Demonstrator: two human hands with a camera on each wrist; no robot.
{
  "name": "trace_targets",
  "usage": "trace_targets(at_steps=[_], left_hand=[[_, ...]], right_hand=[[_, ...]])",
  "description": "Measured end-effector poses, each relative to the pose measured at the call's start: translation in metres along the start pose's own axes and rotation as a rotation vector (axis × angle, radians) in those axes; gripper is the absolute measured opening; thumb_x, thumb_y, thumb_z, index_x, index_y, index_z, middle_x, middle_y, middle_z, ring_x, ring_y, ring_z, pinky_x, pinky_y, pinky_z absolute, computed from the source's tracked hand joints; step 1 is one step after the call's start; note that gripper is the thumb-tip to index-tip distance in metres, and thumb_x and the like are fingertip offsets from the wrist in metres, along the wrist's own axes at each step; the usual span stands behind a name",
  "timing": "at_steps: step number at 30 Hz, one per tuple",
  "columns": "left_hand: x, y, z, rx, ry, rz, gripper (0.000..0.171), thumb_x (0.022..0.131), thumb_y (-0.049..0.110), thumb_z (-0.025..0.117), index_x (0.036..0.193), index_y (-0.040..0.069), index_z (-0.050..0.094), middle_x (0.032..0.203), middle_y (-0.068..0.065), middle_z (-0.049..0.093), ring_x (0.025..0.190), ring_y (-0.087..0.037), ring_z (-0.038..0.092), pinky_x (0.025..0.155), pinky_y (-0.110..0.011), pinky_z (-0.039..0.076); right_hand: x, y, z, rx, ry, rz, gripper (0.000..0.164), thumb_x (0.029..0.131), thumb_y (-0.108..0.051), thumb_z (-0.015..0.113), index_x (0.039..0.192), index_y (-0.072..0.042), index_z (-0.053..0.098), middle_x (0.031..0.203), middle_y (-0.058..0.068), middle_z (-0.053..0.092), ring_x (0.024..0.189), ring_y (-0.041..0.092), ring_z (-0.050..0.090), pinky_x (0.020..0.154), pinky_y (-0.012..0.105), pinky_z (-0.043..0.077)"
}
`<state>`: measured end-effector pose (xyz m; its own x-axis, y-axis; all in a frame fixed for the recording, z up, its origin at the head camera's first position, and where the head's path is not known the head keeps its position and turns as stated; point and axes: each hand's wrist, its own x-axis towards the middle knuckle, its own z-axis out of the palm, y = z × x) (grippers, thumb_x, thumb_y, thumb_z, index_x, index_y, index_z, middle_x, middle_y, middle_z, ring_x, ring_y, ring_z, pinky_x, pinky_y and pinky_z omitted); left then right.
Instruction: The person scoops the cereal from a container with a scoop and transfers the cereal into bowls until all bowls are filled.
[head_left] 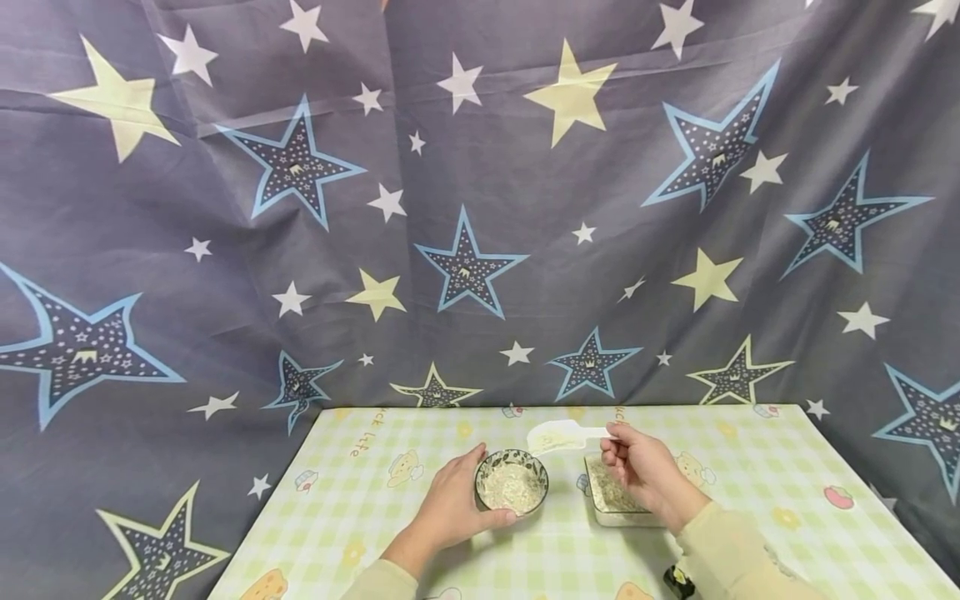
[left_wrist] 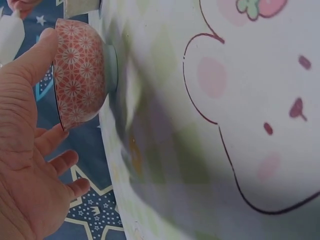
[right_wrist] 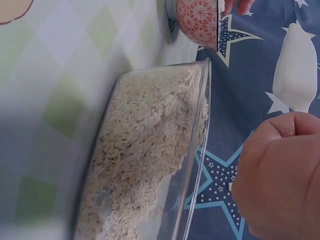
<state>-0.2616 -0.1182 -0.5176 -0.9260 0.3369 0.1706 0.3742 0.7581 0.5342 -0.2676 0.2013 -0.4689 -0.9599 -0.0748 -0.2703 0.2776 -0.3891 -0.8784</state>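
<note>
A small bowl with a red flower pattern outside holds pale oats and stands on the table. My left hand grips it from the left, the thumb at its near rim and a finger on the far side; the left wrist view shows the bowl side-on. In my right hand is the handle of a white scoop, raised above the table between bowl and box, with some oats in it. Below that hand sits a clear rectangular container partly filled with oats.
A green-and-white checked cloth with cartoon prints covers the table. Behind it hangs a dark curtain with stars. A small dark object lies near the right forearm at the front; its kind is unclear.
</note>
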Motion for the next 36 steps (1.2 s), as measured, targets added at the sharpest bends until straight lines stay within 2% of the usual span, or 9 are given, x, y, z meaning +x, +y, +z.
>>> trace_targets(at_steps=[2, 6, 9, 15, 22, 29, 36], left_hand=[[0.001, 0.001, 0.0, -0.003, -0.003, 0.007, 0.124, 0.072, 0.065, 0.092, 0.163, 0.001, 0.037, 0.157, -0.017, 0.058, 0.147, -0.045, 0.051, 0.123, -0.066, 0.04], [0.002, 0.003, -0.001, -0.009, -0.017, 0.005, 0.124, 0.074, 0.066, 0.09, 0.164, 0.002, 0.035, 0.156, -0.013, 0.06, 0.146, -0.043, 0.051, 0.124, -0.065, 0.039], [0.004, 0.002, -0.001, -0.02, -0.021, -0.008, 0.125, 0.073, 0.067, 0.091, 0.165, 0.003, 0.035, 0.154, -0.011, 0.062, 0.145, -0.042, 0.052, 0.123, -0.065, 0.04], [0.007, 0.003, 0.0, -0.036, -0.035, -0.038, 0.127, 0.072, 0.067, 0.091, 0.166, 0.006, 0.033, 0.155, -0.006, 0.061, 0.144, -0.039, 0.053, 0.123, -0.064, 0.04], [0.007, 0.004, -0.002, -0.028, -0.057, -0.055, 0.125, 0.072, 0.067, 0.091, 0.166, 0.007, 0.033, 0.155, -0.005, 0.061, 0.144, -0.039, 0.053, 0.123, -0.064, 0.041], [0.006, 0.006, -0.005, -0.022, -0.055, -0.056, 0.124, 0.072, 0.065, 0.092, 0.164, 0.005, 0.036, 0.153, -0.009, 0.062, 0.141, -0.04, 0.055, 0.12, -0.065, 0.044], [0.004, 0.008, -0.006, -0.019, -0.057, -0.068, 0.123, 0.071, 0.065, 0.093, 0.164, 0.006, 0.037, 0.152, -0.009, 0.063, 0.14, -0.041, 0.055, 0.118, -0.065, 0.045]], right_hand=[[0.0, 0.0, 0.002, -0.011, 0.01, -0.007, 0.015, 0.113, -0.022, 0.048, 0.101, -0.014, 0.053, 0.07, -0.01, 0.064, 0.056, -0.001, 0.052, 0.045, 0.009, 0.039], [0.0, 0.001, 0.007, -0.052, 0.018, -0.021, 0.009, 0.113, -0.021, 0.049, 0.111, -0.013, 0.052, 0.071, -0.01, 0.064, 0.058, -0.002, 0.054, 0.047, 0.009, 0.04], [0.0, 0.001, 0.01, -0.095, 0.023, -0.034, 0.012, 0.113, -0.022, 0.049, 0.114, -0.011, 0.054, 0.072, -0.011, 0.064, 0.058, -0.002, 0.053, 0.047, 0.01, 0.041], [0.0, -0.001, 0.014, -0.178, 0.063, -0.069, 0.027, 0.112, -0.024, 0.051, 0.095, -0.009, 0.065, 0.071, -0.009, 0.062, 0.057, 0.0, 0.051, 0.046, 0.012, 0.041], [-0.002, -0.003, 0.021, -0.273, 0.087, -0.132, 0.025, 0.111, -0.023, 0.052, 0.104, -0.003, 0.065, 0.074, -0.008, 0.061, 0.06, 0.002, 0.05, 0.047, 0.014, 0.041], [-0.006, -0.004, 0.032, -0.349, 0.126, -0.184, 0.023, 0.11, -0.022, 0.055, 0.1, -0.004, 0.065, 0.072, -0.006, 0.061, 0.061, 0.006, 0.052, 0.049, 0.018, 0.042], [-0.011, -0.005, 0.041, -0.409, 0.158, -0.254, 0.025, 0.109, -0.018, 0.055, 0.103, 0.002, 0.069, 0.071, -0.005, 0.063, 0.059, 0.007, 0.053, 0.049, 0.02, 0.042]])
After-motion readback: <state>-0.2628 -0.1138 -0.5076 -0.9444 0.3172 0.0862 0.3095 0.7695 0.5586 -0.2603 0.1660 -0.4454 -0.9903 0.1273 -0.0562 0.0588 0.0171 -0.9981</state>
